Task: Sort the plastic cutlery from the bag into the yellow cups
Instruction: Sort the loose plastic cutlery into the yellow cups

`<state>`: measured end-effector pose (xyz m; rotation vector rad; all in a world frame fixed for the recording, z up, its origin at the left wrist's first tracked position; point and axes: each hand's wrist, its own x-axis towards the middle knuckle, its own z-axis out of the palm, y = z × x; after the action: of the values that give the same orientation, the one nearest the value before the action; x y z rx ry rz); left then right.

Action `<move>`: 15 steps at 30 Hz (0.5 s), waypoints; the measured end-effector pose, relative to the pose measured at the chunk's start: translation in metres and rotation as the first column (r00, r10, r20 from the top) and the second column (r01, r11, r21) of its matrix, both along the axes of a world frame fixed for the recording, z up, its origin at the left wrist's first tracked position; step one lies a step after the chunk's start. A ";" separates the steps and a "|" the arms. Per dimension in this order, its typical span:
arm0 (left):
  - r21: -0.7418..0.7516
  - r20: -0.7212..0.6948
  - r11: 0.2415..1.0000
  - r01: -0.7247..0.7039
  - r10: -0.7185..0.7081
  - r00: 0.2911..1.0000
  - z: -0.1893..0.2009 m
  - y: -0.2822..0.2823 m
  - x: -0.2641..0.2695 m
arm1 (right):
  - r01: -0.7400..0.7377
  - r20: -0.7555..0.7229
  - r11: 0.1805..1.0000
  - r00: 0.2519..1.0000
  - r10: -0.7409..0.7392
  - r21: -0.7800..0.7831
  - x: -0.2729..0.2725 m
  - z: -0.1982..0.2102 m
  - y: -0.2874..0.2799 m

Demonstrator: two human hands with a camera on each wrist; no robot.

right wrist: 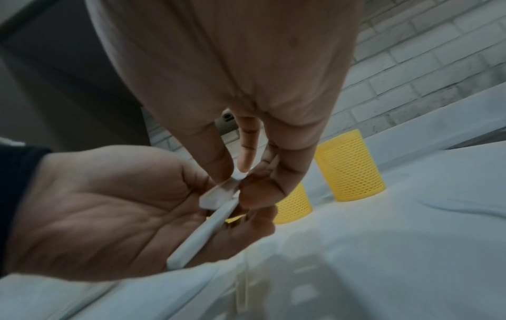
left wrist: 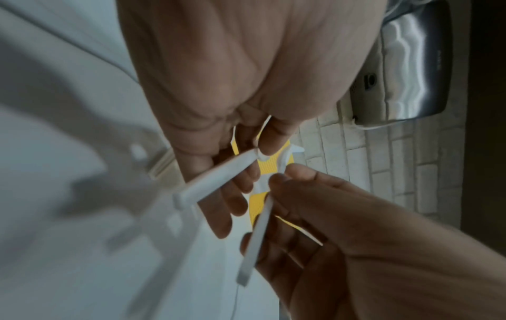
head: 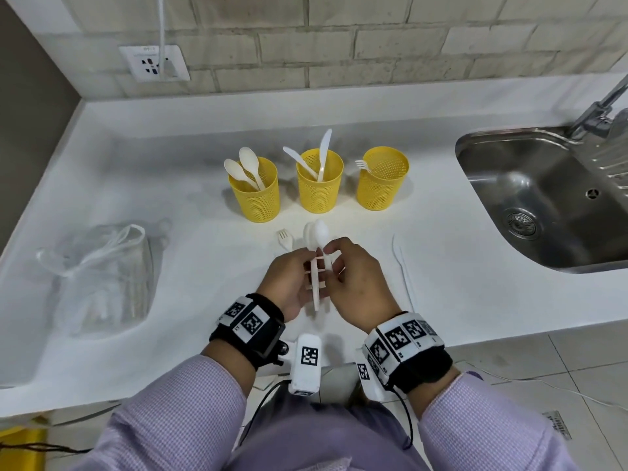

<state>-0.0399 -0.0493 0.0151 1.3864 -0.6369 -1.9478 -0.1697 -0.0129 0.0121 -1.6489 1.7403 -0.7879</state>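
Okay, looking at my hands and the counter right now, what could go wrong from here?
1. Both the left hand and the right hand grip the bunched spoons by their thin handles; pulling one free may drop the others.
2. The loose knife lies near the counter's front edge, beside the right wrist, and might get swept off.
3. The loose fork lies just in front of the cups and is easy to overlook.

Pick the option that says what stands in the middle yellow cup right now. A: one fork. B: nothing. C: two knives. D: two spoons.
C: in the head view two white knives stand blade-up in the middle yellow cup, while the spoons are in the left cup and a fork leans in the right cup.
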 end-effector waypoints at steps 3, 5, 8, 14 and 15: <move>0.011 -0.012 1.000 -0.003 0.004 1.000 -0.001 0.001 0.002 | 0.007 -0.011 1.000 1.000 -0.007 0.006 0.008 -0.004 0.002; 0.013 -0.019 1.000 -0.010 0.010 1.000 -0.002 0.003 0.002 | -0.001 -0.025 1.000 1.000 0.001 0.010 0.013 -0.006 0.003; -0.004 0.003 1.000 -0.010 0.010 1.000 -0.001 0.004 0.000 | -0.010 -0.022 1.000 1.000 0.010 0.003 0.016 -0.004 0.004; -0.091 0.118 0.996 0.021 -0.011 0.993 0.004 0.006 0.009 | -0.023 -0.001 0.998 1.000 0.023 -0.064 -0.001 0.006 0.002; -0.116 0.166 0.993 0.031 -0.012 0.986 0.005 0.004 0.012 | 0.007 -0.025 0.998 1.000 -0.009 -0.065 -0.009 0.006 0.000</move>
<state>-0.0277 -0.0449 0.0197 1.4817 -0.8341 -1.7935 -0.1783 -0.0129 0.0180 -1.7028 1.7569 -0.8390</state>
